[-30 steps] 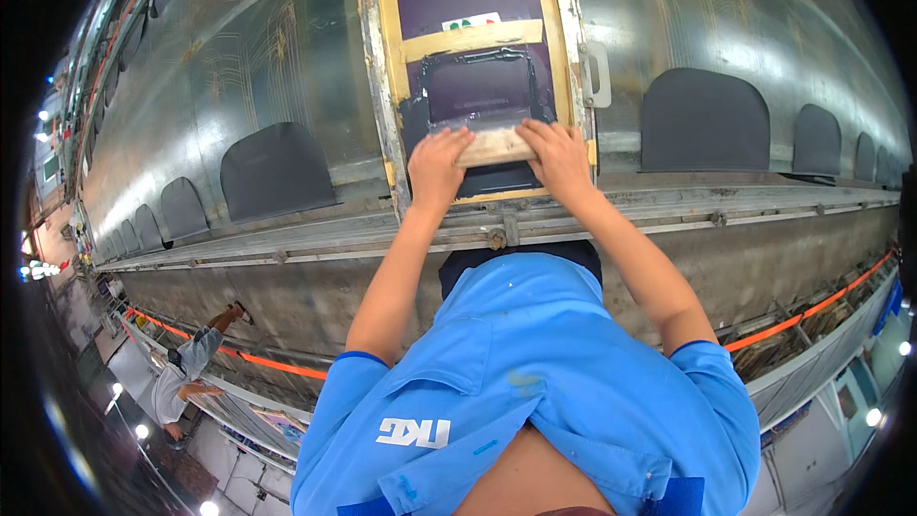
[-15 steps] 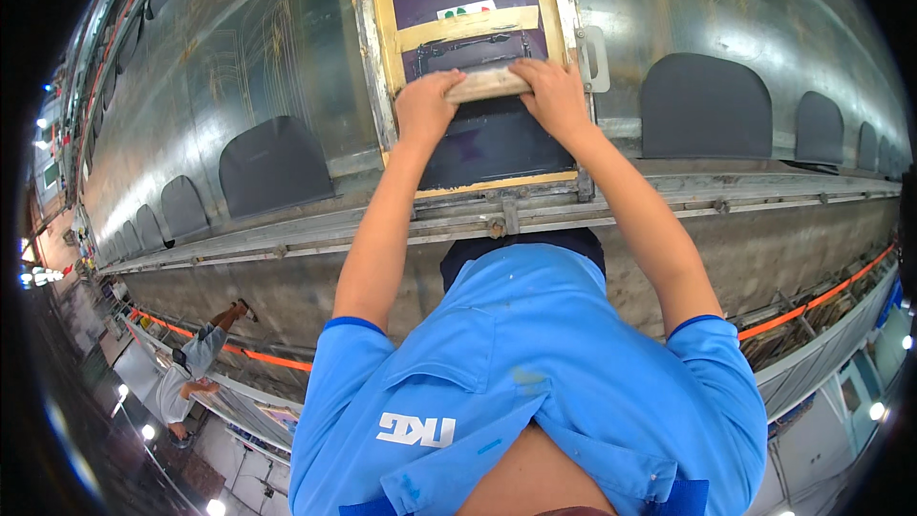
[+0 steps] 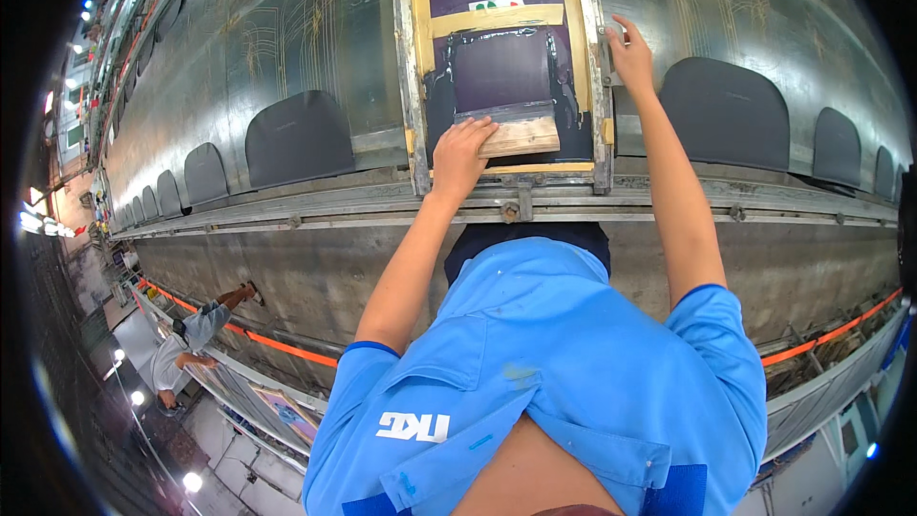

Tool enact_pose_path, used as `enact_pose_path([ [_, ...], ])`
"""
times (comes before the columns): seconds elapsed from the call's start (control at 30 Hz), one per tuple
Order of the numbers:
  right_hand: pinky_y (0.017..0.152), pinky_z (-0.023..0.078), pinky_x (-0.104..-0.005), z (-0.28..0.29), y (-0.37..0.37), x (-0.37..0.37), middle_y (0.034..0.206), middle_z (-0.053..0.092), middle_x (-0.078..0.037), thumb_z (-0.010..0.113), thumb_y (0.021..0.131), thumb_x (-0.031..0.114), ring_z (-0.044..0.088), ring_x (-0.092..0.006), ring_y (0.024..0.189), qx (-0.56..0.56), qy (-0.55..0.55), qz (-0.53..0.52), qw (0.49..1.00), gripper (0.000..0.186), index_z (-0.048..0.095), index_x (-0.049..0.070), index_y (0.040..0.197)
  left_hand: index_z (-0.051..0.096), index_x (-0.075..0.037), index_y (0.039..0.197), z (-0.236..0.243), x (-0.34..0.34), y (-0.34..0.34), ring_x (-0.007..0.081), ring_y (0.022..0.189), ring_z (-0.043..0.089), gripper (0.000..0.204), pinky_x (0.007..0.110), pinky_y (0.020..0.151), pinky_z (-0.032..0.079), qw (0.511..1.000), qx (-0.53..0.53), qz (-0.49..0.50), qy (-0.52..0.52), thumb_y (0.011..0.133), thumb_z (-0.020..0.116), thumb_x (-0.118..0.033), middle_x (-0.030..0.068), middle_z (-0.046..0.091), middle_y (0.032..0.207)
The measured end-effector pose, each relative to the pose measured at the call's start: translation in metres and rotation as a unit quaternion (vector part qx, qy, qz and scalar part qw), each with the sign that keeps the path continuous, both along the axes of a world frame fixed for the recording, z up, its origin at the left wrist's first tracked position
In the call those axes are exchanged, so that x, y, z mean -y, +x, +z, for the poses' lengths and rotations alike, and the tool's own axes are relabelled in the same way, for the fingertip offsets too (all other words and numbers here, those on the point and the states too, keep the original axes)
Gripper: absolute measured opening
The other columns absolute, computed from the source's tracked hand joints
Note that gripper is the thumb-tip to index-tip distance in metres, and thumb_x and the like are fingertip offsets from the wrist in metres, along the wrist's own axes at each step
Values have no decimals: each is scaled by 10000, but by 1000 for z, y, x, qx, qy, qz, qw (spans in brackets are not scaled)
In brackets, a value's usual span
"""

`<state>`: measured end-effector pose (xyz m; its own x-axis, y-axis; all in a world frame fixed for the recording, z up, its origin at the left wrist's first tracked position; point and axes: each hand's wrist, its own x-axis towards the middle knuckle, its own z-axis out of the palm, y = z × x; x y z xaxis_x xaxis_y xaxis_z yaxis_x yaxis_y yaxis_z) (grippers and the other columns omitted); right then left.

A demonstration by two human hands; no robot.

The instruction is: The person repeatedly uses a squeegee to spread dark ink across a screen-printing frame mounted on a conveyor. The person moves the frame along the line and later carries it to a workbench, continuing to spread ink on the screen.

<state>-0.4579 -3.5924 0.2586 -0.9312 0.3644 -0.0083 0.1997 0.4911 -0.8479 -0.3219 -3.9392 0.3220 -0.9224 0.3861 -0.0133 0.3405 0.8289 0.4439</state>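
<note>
Wooden squeegee [image 3: 521,137] in printing screen [image 3: 405,48], left end clamped by fingers of left hand [image 3: 463,153] (presumably keeping it upright); right hand [image 3: 630,57] at screen's right edge, can't tell if gripping; gray panel [image 3: 724,115] right of those fingers

Looks down from head height in a wide fisheye sweep; takes in the blue shirt [image 3: 573,325] close below, the framed screen [image 3: 501,67] just beyond, the metal table [image 3: 373,86] curving toward the rim.

White block letters [image 3: 414,426] stand on the blue shirt [image 3: 592,363], illegible faint print [image 3: 725,96] on a dark panel [image 3: 726,129]
</note>
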Motion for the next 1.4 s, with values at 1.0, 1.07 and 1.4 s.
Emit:
enact_pose_path([
  [1.0,718,508,-512,60,-23,435,769,696,-192,578,1003,246,693,-418,804,-3,-98,-83,992,183,653,120,1112,706,-164,1285,34,396,-8,266,1255,619,614,388,1016,470,1000,-14,12,8,690,761,-25,33,685,1324],
  [1.07,716,503,-522,59,-23,439,728,690,-174,577,1002,252,695,-408,790,8,-70,-86,994,181,657,131,1110,710,-161,1278,29,407,-4,269,1258,618,612,394,1027,470,999,-1,12,31,687,739,-4,34,686,1324],
  [1.4,808,512,-549,41,-30,436,938,716,-205,471,1036,419,672,-449,924,53,74,-47,995,332,651,191,1197,703,-156,1273,33,433,20,268,1293,590,627,433,1091,449,998,-20,-58,10,679,672,41,28,669,1354],
])
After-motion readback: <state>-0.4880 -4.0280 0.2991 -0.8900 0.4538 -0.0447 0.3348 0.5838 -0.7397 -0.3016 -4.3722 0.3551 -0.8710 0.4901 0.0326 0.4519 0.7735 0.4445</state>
